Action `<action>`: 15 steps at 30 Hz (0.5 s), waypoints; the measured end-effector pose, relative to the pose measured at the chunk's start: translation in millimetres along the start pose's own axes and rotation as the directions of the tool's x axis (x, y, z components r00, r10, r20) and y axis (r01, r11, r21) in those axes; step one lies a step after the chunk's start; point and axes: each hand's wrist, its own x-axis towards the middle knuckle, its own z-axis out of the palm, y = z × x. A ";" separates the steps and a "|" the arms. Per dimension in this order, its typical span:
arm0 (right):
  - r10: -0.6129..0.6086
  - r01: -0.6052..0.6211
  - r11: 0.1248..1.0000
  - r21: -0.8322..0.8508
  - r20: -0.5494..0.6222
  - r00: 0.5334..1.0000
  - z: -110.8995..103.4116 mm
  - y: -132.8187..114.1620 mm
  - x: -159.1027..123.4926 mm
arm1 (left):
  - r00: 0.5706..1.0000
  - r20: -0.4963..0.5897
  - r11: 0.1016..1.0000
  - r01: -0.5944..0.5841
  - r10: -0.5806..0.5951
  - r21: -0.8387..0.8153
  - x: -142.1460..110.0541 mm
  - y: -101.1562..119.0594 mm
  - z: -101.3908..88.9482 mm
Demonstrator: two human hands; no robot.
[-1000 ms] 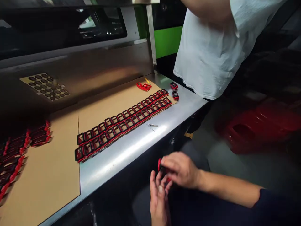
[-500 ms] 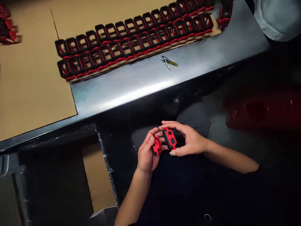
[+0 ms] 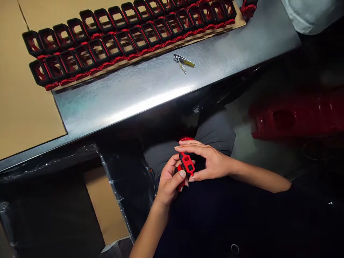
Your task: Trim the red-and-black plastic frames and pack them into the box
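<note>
Above my lap, my right hand (image 3: 213, 161) grips the ends of a red and black plastic frame (image 3: 187, 164) between its thumb and fingers. The frame's red face has a round hole and a squarish one. My left hand (image 3: 169, 181) is closed, its thumb near the frame's lower edge, and holds a second red and black piece (image 3: 179, 185) that is mostly hidden. The two pieces overlap in view; whether they touch I cannot tell. A bit of red (image 3: 186, 138) shows behind my right fingers.
Two long rows of black and red plastic frames (image 3: 126, 43) stand on cardboard (image 3: 16, 107) along the metal table (image 3: 139, 93). Nail clippers (image 3: 185, 61) lie near the table's edge. A red plastic stool (image 3: 298, 114) is at right, with pale cloth (image 3: 314, 14) above it.
The frame in my right hand has moved closer to my left hand and now overlaps the piece there. My left thumb has shifted down. The camera view has moved, so the table appears further left.
</note>
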 end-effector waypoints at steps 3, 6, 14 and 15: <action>0.018 -0.018 1.000 0.002 0.006 1.000 -3.2 -3.4 -0.7 | 1.000 -0.015 0.998 -0.020 0.021 0.065 -0.6 -1.5 -2.5; 0.120 -0.115 0.980 0.162 -0.026 0.992 -10.7 -6.2 -2.6 | 0.994 -0.049 0.990 -0.087 0.092 0.109 -1.8 -1.9 -4.6; 0.482 -0.457 0.625 0.633 0.148 0.863 -13.2 -2.5 -1.8 | 0.995 -0.035 0.972 -0.082 0.092 0.218 -4.1 2.9 -4.9; 0.501 -0.477 0.593 0.649 0.166 0.850 -10.2 -2.9 -0.4 | 0.996 -0.035 0.974 -0.071 0.081 0.217 -4.1 3.0 -4.4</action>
